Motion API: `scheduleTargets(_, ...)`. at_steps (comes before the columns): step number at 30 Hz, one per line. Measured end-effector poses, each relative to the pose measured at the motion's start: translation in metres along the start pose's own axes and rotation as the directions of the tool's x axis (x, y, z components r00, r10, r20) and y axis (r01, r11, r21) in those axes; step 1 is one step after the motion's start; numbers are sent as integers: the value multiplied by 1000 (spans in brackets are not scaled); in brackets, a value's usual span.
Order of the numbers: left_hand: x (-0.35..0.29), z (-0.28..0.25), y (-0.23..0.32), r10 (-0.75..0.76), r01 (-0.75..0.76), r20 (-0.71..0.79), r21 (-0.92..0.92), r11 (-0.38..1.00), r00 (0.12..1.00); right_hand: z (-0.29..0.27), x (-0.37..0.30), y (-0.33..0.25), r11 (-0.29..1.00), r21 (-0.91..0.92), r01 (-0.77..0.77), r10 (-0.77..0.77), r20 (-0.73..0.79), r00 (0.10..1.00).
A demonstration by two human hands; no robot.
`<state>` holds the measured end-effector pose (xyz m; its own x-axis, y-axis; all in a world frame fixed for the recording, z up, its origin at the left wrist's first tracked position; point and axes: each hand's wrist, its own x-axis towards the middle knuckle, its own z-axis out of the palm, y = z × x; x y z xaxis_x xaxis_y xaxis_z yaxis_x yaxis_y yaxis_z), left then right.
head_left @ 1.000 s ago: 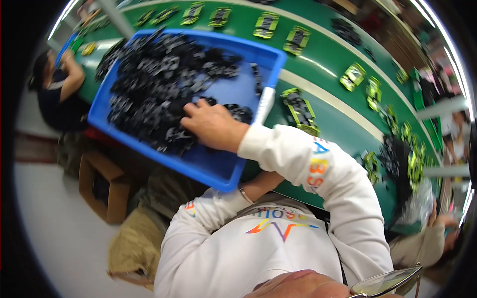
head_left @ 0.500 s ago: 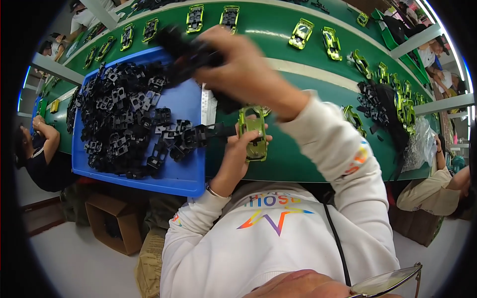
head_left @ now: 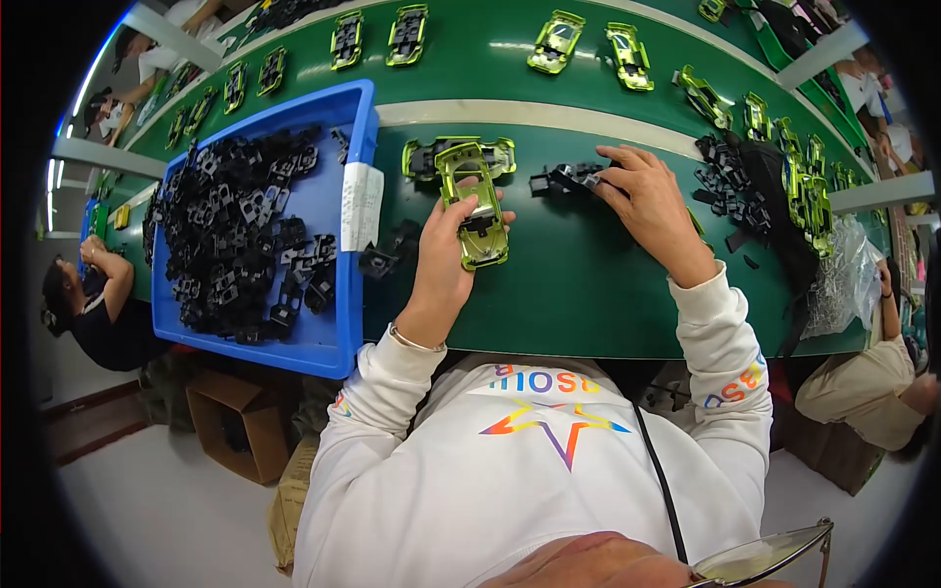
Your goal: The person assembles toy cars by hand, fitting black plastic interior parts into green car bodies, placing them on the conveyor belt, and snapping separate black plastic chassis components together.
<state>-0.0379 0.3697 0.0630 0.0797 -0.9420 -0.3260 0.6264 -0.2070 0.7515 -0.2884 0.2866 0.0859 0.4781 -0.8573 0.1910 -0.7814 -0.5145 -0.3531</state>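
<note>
My left hand (head_left: 446, 245) is closed around a translucent lime-green toy car body shell (head_left: 484, 241), thumb laid across its top. Just behind it, partly covered by the shell, a green car body with black parts in it (head_left: 420, 161) lies crosswise on the table. To the right, my right hand (head_left: 649, 201) has its curled fingertips on the right end of a small cluster of black plastic car parts (head_left: 561, 179) at table level. Some loose black parts (head_left: 390, 252) lie between my left hand and the bin.
A blue bin (head_left: 345, 323) heaped with black parts stands at the left. Across the back, green cars (head_left: 556, 43) sit spaced along a green belt (head_left: 480, 69). More black parts (head_left: 730, 181), car shells (head_left: 806, 211) and clear plastic bags (head_left: 833, 284) crowd the right. Co-workers sit at both sides.
My right hand has swung right, away from the bin, and lowered its black parts to the table. My left hand has lifted the shell slightly away and left. The belt cars have shifted left.
</note>
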Motion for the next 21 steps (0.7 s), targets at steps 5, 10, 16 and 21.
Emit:
scheduleTargets(5, 4, 23, -12, -1, 0, 45, 25, 1000, 999, -17, -1, 11, 834, 536, -131, 182, -42, 982)
scheduleTargets(10, 25, 55, -28, -37, 45, 128, -59, 997, 991, -15, -1, 11, 455, 853, -257, 310, 119, 943)
scheduleTargets(16, 37, 77, -38, 27, 0, 207, -132, 991, 978, -12, -4, -18, 561, 800, -214, 320, 30, 947)
scheduleTargets(21, 33, 75, -34, 118, -77, 162, -240, 968, 980, -8, -16, -56, 993, 111, -43, 67, -228, 971)
